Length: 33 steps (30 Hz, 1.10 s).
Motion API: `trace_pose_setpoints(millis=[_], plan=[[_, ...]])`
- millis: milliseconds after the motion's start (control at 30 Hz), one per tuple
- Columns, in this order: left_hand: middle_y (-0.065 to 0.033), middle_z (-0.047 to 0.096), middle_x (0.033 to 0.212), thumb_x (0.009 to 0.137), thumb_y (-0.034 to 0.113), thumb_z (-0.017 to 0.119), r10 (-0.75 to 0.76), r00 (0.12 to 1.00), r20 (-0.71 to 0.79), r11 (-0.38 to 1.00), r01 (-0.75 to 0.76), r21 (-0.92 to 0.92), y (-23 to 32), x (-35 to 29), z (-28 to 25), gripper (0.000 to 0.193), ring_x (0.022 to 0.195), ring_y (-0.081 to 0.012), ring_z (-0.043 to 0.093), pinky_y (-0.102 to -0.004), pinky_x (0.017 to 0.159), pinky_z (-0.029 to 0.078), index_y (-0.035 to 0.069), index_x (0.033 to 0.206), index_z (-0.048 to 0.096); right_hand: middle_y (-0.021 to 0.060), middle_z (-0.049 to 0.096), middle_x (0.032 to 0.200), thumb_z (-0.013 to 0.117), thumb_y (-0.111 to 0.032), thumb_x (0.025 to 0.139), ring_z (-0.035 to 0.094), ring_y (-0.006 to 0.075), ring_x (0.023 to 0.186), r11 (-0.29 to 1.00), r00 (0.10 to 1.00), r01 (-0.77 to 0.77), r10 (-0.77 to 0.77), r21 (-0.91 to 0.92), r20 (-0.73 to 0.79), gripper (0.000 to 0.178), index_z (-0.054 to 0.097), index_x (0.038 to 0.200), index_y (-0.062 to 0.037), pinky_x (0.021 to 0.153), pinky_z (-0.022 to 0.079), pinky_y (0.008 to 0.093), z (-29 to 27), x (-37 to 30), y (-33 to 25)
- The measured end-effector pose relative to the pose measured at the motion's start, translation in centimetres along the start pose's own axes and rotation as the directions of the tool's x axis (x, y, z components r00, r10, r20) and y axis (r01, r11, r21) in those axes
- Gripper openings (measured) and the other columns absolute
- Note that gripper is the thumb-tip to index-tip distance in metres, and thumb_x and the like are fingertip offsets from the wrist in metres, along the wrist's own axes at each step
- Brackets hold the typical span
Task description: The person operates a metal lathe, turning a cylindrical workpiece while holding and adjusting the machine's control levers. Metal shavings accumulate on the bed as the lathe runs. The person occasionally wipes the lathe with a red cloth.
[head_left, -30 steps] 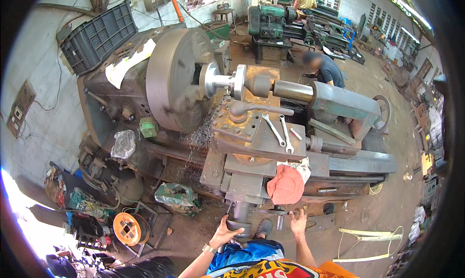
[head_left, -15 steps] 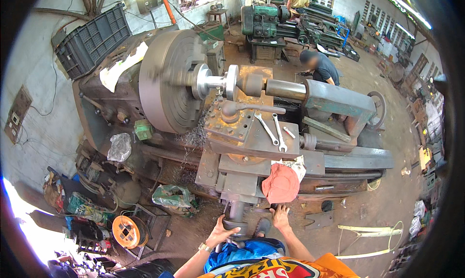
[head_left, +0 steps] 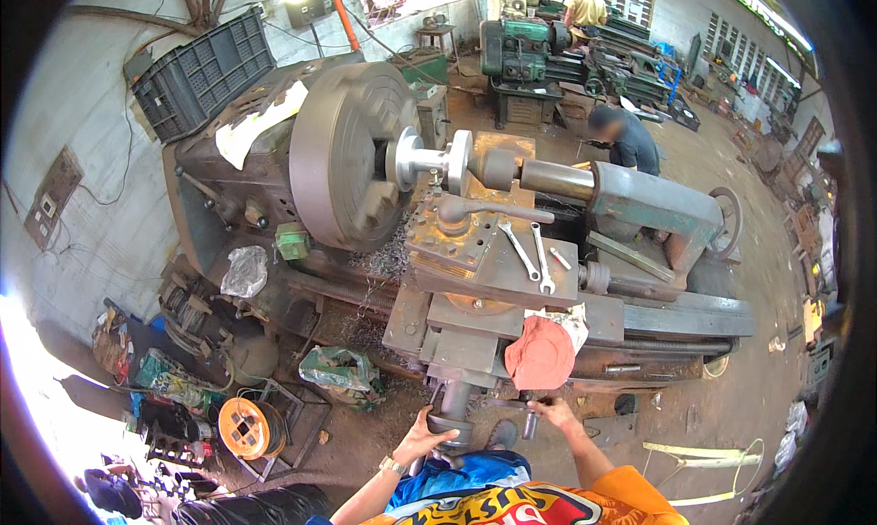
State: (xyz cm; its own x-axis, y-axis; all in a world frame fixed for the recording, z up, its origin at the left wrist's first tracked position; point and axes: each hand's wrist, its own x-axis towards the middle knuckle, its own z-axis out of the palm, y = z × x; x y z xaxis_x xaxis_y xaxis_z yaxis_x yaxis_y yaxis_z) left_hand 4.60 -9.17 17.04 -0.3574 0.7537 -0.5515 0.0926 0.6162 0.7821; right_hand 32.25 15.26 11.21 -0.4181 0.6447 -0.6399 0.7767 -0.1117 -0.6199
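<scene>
My left hand [head_left: 422,439], with a watch on the wrist, curls round a dark round handwheel [head_left: 449,428] at the near end of the lathe's cross slide [head_left: 459,353]. To its right, the fingers of my right hand [head_left: 559,415] close on the end of a crank handle [head_left: 530,424], whose grip hangs below them. Beyond, a shiny flanged metal workpiece [head_left: 427,159] sits between the large chuck [head_left: 352,155] and the tailstock centre [head_left: 496,169]. The tool post [head_left: 452,216] stands close to it. Two wrenches [head_left: 533,255] lie on the slide beside a red cloth [head_left: 541,353].
The tailstock [head_left: 653,196] and its handwheel [head_left: 728,222] rise at the right. Left of my legs are a green-and-white bag [head_left: 338,370] and an orange cable reel [head_left: 247,427]. A person [head_left: 630,141] crouches behind the lathe; another [head_left: 585,9] stands near a green lathe [head_left: 519,50].
My right hand has moved a little right, and the crank's hanging grip now shows. My left hand stays on the handwheel. The chuck's blurred face looks turned. The whole view has shifted slightly.
</scene>
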Motion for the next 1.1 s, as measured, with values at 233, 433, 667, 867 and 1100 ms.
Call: trace_pose_setpoints(millis=[233, 433, 667, 867, 1100], plan=[[-0.0241, 0.058, 0.116, 0.067, 0.051, 0.084, 0.067, 0.998, 0.000, 0.998, -0.067, 0.004, -0.2, 0.4, -0.2, 0.116, 0.063, -0.0204, 0.061, -0.0308, 0.056, 0.053, -0.005, 0.144, 0.018, 0.0239, 0.060, 0.124, 0.067, -0.076, 0.064, 0.047, 0.0397, 0.127, 0.885, 0.944, -0.238, 0.116, -0.399, -0.308, 0.094, 0.065, 0.113, 0.0044, 0.095, 0.043, 0.0588, 6.0, 0.4, -4.9], [-0.0271, 0.058, 0.114, 0.067, 0.049, 0.084, 0.062, 0.998, -0.030, 0.996, -0.064, -0.064, -0.1, 0.2, 0.3, 0.116, 0.057, -0.0205, 0.060, -0.0333, 0.049, 0.052, -0.005, 0.145, 0.016, 0.0247, 0.060, 0.123, 0.067, -0.076, 0.064, 0.051, 0.0396, 0.124, 0.890, 0.944, -0.243, 0.125, -0.385, -0.307, 0.095, 0.065, 0.113, 0.0052, 0.094, 0.043, 0.0589, 5.8, 0.5, -4.6], [-0.0319, 0.046, 0.131, 0.064, 0.051, 0.082, 0.043, 0.958, -0.285, 0.942, 0.056, 0.330, 1.9, -1.2, 3.2, 0.119, 0.123, -0.0415, 0.047, -0.0442, 0.103, 0.040, -0.007, 0.144, 0.015, 0.0262, 0.060, 0.122, 0.069, -0.075, 0.063, 0.050, 0.0405, 0.124, 0.894, 0.931, -0.263, 0.136, -0.363, -0.340, 0.092, 0.066, 0.111, 0.0029, 0.094, 0.042, 0.0620, 6.0, 0.2, -5.6], [-0.0347, 0.042, 0.131, 0.065, 0.053, 0.081, 0.027, 0.961, -0.274, 0.935, 0.073, 0.346, 3.5, -2.0, 3.0, 0.120, 0.122, -0.0456, 0.045, -0.0470, 0.103, 0.040, -0.010, 0.143, 0.015, 0.0227, 0.067, 0.107, 0.070, -0.071, 0.064, 0.060, 0.0379, 0.112, 0.929, 0.939, -0.236, 0.142, -0.286, -0.314, 0.082, 0.069, 0.109, -0.0020, 0.094, 0.045, 0.0532, 5.7, 1.0, -2.9], [-0.0344, 0.040, 0.133, 0.064, 0.055, 0.080, 0.030, 0.966, -0.258, 0.935, 0.064, 0.349, 3.3, -1.7, 2.8, 0.120, 0.124, -0.0455, 0.044, -0.0470, 0.104, 0.039, -0.010, 0.142, 0.017, 0.0170, 0.067, 0.070, 0.060, -0.021, 0.081, 0.063, 0.0332, 0.061, 0.922, 0.846, 0.292, -0.125, 0.254, -0.518, 0.025, 0.072, 0.077, 0.0014, 0.058, 0.049, 0.0421, 4.7, 6.4, 9.3]])
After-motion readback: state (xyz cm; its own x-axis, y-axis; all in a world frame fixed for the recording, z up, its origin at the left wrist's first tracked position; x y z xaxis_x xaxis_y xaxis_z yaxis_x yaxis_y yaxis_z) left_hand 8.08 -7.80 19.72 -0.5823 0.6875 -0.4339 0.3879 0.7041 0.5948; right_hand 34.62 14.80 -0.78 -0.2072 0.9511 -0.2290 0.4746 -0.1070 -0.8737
